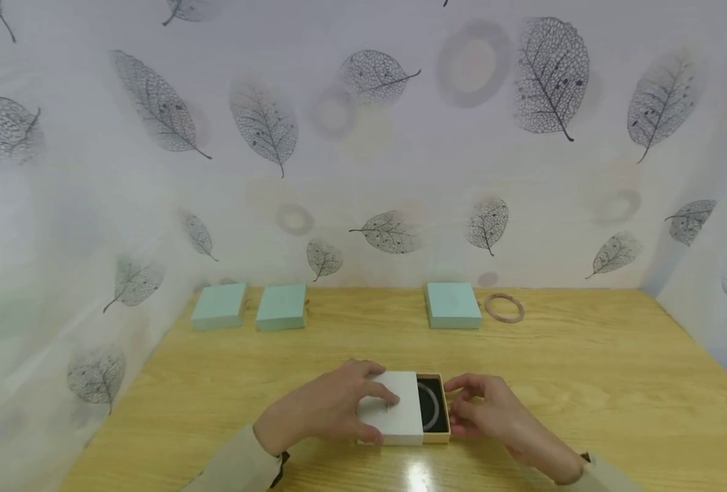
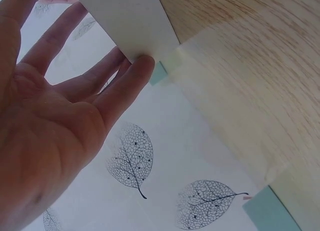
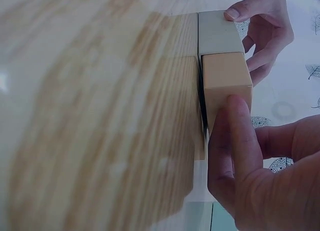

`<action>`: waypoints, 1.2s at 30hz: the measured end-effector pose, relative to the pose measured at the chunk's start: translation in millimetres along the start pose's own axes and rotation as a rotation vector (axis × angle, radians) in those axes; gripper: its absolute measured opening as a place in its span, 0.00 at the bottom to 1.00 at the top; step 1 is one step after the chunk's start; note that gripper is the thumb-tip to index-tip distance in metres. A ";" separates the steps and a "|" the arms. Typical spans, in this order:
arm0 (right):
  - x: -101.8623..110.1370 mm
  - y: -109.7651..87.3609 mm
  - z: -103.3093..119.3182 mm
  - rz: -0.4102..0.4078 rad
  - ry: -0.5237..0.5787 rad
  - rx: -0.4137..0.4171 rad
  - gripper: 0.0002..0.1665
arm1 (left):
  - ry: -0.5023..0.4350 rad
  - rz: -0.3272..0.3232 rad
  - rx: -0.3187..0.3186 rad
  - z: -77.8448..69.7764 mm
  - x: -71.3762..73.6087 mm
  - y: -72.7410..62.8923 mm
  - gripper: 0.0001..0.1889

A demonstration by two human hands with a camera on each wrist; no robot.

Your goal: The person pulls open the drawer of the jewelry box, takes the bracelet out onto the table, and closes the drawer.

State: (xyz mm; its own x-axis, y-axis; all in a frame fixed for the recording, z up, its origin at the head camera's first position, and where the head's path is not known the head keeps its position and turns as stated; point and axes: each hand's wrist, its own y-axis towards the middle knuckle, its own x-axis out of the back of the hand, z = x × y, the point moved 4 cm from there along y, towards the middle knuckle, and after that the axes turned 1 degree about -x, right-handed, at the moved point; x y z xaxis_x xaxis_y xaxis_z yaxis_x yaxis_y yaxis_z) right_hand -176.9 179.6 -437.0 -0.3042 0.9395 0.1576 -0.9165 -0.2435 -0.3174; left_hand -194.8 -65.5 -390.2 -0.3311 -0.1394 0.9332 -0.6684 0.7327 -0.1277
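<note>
A white box sleeve (image 1: 394,410) lies flat on the table, and a tan tray (image 1: 445,437) sticks partly out of its right end. Inside the tray, a pale bangle (image 1: 432,406) rests on a black lining, its left part hidden under the sleeve. My left hand (image 1: 333,408) grips the sleeve across its width, thumb at the near edge and fingers over the top and far side. At the tray's outer end is my right hand (image 1: 492,413), its fingers touching the end face. The right wrist view shows one straight finger (image 3: 239,126) against that tan end.
Mint-green boxes stand along the back: one at far left (image 1: 218,306), another beside it (image 1: 281,307), a third right of centre (image 1: 453,305). A pinkish bangle (image 1: 504,308) lies right of the third box. Leaf-print sheeting (image 1: 388,164) rises behind the wooden table (image 1: 585,383).
</note>
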 end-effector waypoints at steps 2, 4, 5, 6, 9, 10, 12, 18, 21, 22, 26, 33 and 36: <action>0.3 0.4 0.0 0.004 0.000 0.000 0.20 | 0.004 -0.002 -0.004 0.0 0.2 -0.2 0.26; 0.0 0.1 -0.3 0.006 0.000 0.000 0.20 | 0.004 -0.004 -0.006 -0.4 0.5 -0.9 0.26; -0.3 0.0 -0.6 0.006 0.000 0.001 0.20 | 0.002 -0.004 -0.005 -0.5 0.5 -1.4 0.26; -0.8 -0.1 -0.9 0.007 -0.001 0.004 0.20 | -0.002 -0.001 -0.003 -0.6 0.5 -2.0 0.26; -2.5 -1.0 -1.4 0.006 0.001 0.005 0.19 | -0.014 0.000 0.001 -1.0 -0.1 -3.5 0.26; -3.0 -1.2 -1.6 0.002 0.001 0.000 0.19 | -0.017 0.000 0.001 -1.2 -0.3 -3.9 0.26; -3.5 -1.6 -2.0 -0.003 0.002 -0.006 0.20 | -0.020 0.001 0.000 -1.4 -0.7 -4.5 0.26; -0.4 -1.4 -2.1 -0.004 -0.013 -0.002 0.19 | -0.016 -0.002 0.000 -2.1 0.7 -4.5 0.27; 2.0 -1.4 -2.0 -0.009 -0.022 -0.002 0.19 | -0.014 -0.003 -0.002 -2.2 1.2 -4.4 0.27; 2.6 -1.5 -1.9 -0.010 -0.024 -0.001 0.19 | -0.013 -0.003 -0.002 -2.1 1.2 -4.3 0.27; 6.1 -1.0 -1.1 -0.008 -0.033 0.009 0.19 | 0.000 -0.010 0.003 -1.0 1.5 -4.2 0.26; 15.8 -2.8 -1.8 -0.010 -0.047 0.038 0.18 | 0.004 -0.027 -0.010 -2.1 2.9 -0.5 0.26; 18.9 -4.5 -2.6 0.003 -0.053 0.041 0.19 | -0.008 -0.012 0.007 -1.5 2.1 -0.7 0.26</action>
State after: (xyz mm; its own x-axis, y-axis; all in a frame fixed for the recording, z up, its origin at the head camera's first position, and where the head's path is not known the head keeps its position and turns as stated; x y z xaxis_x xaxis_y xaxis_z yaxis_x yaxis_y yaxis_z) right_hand -177.9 199.1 -435.1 -0.3194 0.9249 0.2061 -0.9251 -0.2571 -0.2795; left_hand -194.0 -65.3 -387.7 -0.3289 -0.1536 0.9318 -0.6767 0.7266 -0.1191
